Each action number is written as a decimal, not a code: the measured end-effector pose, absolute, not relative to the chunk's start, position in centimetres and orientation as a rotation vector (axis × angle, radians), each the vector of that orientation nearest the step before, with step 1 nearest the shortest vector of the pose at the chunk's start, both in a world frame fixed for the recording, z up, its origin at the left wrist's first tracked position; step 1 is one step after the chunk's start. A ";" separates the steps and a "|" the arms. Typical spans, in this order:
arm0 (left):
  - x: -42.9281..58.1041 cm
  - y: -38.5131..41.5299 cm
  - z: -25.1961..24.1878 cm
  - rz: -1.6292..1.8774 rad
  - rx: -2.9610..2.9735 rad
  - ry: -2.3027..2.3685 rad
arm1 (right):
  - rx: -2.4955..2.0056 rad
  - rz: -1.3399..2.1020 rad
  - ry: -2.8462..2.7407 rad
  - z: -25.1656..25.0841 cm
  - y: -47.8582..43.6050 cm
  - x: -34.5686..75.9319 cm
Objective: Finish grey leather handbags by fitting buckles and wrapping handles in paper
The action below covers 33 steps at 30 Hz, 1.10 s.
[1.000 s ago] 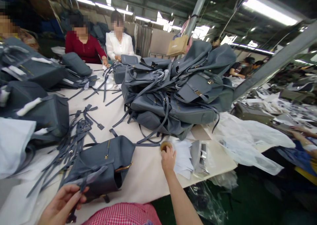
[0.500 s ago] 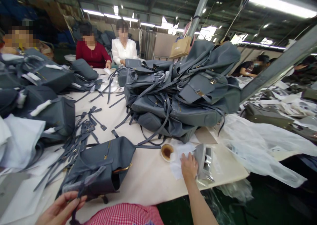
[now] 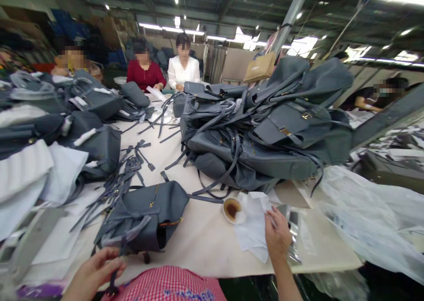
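Observation:
A grey-blue leather bag (image 3: 150, 217) lies on the cream table in front of me. My left hand (image 3: 94, 272) at the bottom edge pinches a dark strap end (image 3: 112, 283) that runs from the bag. My right hand (image 3: 277, 239) is closed on the edge of a white cloth (image 3: 253, 228) lying on the table. Just left of the cloth sits a small round tub (image 3: 232, 209) with brown paste inside. A clear packet with metal parts (image 3: 293, 230) lies under and right of my right hand.
A big heap of grey bags (image 3: 265, 133) fills the table's middle and right. Loose straps (image 3: 129, 168) lie left of my bag. More bags and white wrapping (image 3: 49, 168) sit on the left. Clear plastic sheeting (image 3: 371, 217) hangs at the right. Several people sit at the far end.
My right hand left the small tub, moved right and took hold of the white cloth. The view shifted right. My left hand kept the strap.

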<state>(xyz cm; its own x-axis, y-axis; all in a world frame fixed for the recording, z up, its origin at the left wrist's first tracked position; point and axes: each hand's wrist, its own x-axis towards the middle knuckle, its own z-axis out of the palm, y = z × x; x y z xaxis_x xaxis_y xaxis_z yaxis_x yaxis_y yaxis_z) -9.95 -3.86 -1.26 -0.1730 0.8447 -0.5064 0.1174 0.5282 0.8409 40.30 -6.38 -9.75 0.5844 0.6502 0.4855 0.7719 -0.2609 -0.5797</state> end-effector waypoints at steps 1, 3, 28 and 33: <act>-9.8 -3.9 -1.0 0.783 0.782 1.582 | -1.896 -0.140 -1.214 -8.6 -6.5 39.4; -9.4 -3.9 0.0 0.759 0.646 1.431 | -1.651 -0.017 -1.437 -6.3 -6.4 36.5; -5.6 -6.3 -0.5 0.917 0.343 1.202 | -1.159 2.087 -0.837 -3.2 -2.1 17.2; -5.1 -6.1 -0.7 0.940 0.309 1.232 | -1.238 1.960 -1.258 -2.5 -2.8 15.8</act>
<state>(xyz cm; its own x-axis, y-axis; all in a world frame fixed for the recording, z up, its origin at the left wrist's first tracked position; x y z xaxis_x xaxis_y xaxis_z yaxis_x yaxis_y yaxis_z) -5.07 -6.09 -0.69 0.0294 0.7488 -0.6622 -0.4414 0.6041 0.6635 15.78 -2.79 -2.55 -0.4625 0.7787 -0.4240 0.0615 -0.4489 -0.8915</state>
